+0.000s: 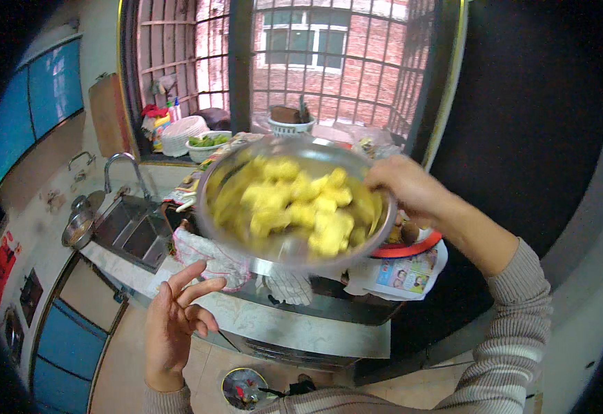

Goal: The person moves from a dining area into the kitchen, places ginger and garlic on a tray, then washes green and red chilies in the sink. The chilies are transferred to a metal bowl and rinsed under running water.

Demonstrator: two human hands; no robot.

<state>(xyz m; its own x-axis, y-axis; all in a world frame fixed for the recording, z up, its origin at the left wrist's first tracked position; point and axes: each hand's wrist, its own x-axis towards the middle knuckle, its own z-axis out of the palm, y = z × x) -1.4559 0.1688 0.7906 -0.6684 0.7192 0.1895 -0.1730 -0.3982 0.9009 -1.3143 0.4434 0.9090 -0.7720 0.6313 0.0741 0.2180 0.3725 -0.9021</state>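
My right hand (407,183) grips the right rim of a large stainless steel bowl (291,147), lifted over the counter and slightly blurred. Inside the bowl lie several yellow chunks of food (301,202); what food they are I cannot tell. My left hand (177,315) is below and left of the bowl, apart from it, empty with its fingers spread. A white cloth with a pink edge (213,261) lies just beyond the left fingertips. Much of the counter behind the bowl is hidden by it.
A double sink (133,233) with a curved faucet (125,160) is at left. Behind the bowl stands a white basket of greens (205,147). A red-rimmed container (407,248) sits on printed paper (410,274) at right. A bin (244,388) stands on the floor.
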